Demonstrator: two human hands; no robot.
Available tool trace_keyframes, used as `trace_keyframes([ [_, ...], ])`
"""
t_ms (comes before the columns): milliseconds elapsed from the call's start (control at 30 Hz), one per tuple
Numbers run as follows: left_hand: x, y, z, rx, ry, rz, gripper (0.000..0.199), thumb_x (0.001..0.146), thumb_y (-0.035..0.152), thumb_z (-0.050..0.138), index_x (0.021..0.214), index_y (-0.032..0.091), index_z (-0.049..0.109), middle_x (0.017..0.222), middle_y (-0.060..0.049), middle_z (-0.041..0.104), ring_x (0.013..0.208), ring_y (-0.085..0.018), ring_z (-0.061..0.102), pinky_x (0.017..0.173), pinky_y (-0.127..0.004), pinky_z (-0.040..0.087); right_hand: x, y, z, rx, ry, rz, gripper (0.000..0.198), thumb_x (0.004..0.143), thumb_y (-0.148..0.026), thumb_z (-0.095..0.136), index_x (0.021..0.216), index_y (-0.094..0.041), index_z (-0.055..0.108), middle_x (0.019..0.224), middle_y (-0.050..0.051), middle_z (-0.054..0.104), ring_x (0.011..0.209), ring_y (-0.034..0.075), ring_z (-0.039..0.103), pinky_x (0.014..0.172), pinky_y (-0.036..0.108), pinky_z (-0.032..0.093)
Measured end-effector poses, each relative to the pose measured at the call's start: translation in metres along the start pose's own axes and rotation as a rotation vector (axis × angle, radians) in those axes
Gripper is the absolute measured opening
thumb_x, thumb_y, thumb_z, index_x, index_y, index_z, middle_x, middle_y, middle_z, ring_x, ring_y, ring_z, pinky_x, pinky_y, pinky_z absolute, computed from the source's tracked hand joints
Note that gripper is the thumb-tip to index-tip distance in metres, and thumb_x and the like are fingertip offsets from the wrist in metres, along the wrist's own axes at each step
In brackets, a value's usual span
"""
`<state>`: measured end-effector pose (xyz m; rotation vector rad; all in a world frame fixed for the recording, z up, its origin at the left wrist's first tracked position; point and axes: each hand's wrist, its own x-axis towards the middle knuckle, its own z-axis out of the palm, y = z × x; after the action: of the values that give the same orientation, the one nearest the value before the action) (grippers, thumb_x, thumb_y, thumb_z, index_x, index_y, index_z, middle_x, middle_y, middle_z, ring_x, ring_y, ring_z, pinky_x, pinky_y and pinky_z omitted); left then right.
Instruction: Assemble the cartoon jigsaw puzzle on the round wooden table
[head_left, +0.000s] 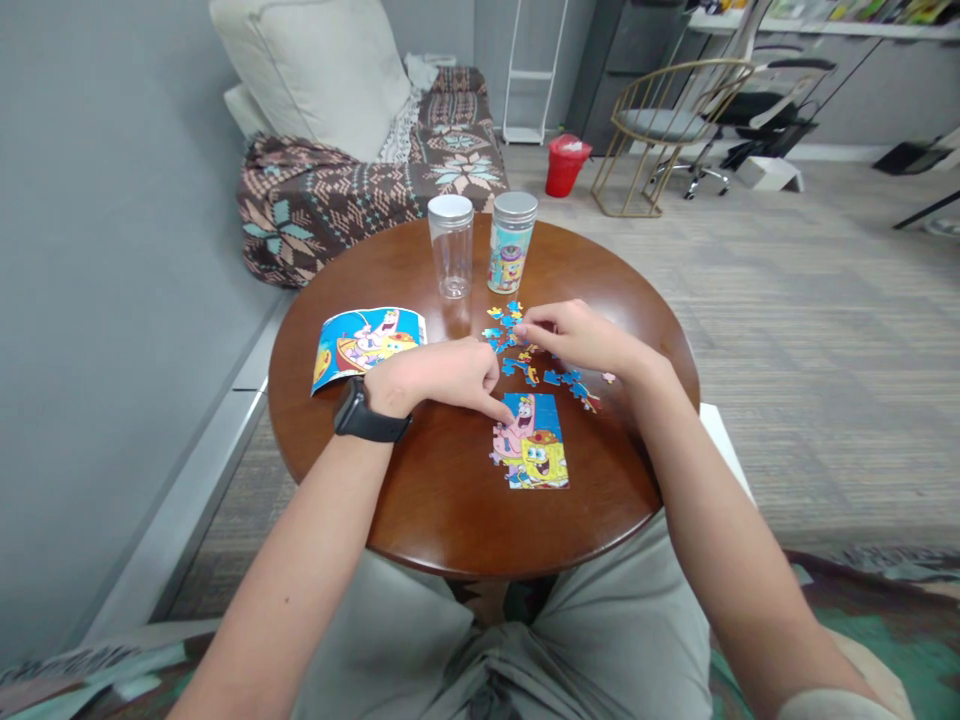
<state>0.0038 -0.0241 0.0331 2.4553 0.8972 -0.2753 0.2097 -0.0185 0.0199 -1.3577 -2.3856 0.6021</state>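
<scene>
If the left hand [466,374] presses sideways, the puzzle [536,450] could slide on the glossy bench [450,510] and its ragged left edge come apart; a low sweep of the right hand [566,332] could likewise scatter the loose pieces [553,377]. The puzzle lies nearer than both hands, just right of the left one, whose single extended finger meets its far left edge while the others curl; the right hand's fingers bend down over the pieces on the far side; whether either grips one, I cannot tell.
</scene>
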Motion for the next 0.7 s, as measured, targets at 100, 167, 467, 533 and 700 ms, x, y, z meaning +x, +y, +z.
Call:
trace_keyframes([
  [100,0.001,-0.001,0.0,0.072,0.082,-0.039,0.042,0.082,0.053,0.054,0.06,0.017,0.06,0.052,0.001,0.055,0.044,-0.01,0.041,0.05,-0.027,0.027,0.0,0.003,-0.004,-0.046,0.145,0.161,0.046,0.096,-0.043,0.038,0.075,-0.014,0.067,0.065,0.003,0.062,0.06,0.012,0.051,0.061,0.024,0.032],
  [167,0.001,-0.003,-0.002,0.152,0.175,-0.079,0.04,0.087,0.047,0.048,0.066,0.017,0.063,0.059,-0.002,0.061,0.049,-0.012,0.048,0.052,-0.027,0.029,0.0,0.006,-0.006,-0.041,0.205,0.28,0.049,0.097,-0.044,0.035,0.075,-0.014,0.068,0.067,0.004,0.065,0.062,0.014,0.055,0.063,0.024,0.034],
  [467,-0.01,-0.01,-0.013,0.323,0.264,-0.38,0.033,0.091,0.033,0.038,0.097,0.018,0.066,0.084,-0.01,0.071,0.074,-0.023,0.066,0.064,-0.03,0.043,-0.001,0.021,-0.015,0.018,0.224,0.602,0.052,0.098,-0.04,0.03,0.072,-0.016,0.068,0.062,0.006,0.067,0.07,0.018,0.063,0.07,0.025,0.042],
  [533,-0.011,-0.011,-0.014,0.313,0.25,-0.399,0.031,0.091,0.031,0.037,0.096,0.018,0.066,0.082,-0.01,0.07,0.072,-0.023,0.066,0.062,-0.029,0.042,-0.001,0.027,-0.015,0.025,0.221,0.632,0.05,0.097,-0.039,0.03,0.073,-0.017,0.069,0.063,0.007,0.068,0.07,0.018,0.063,0.07,0.025,0.042],
  [700,-0.012,-0.013,-0.013,0.277,0.262,-0.361,0.026,0.09,0.025,0.039,0.093,0.018,0.064,0.086,-0.01,0.07,0.076,-0.023,0.067,0.064,-0.029,0.044,-0.004,0.044,-0.014,-0.071,0.227,0.647,0.046,0.095,-0.036,0.032,0.077,-0.017,0.07,0.08,0.011,0.071,0.078,0.021,0.064,0.071,0.028,0.041],
])
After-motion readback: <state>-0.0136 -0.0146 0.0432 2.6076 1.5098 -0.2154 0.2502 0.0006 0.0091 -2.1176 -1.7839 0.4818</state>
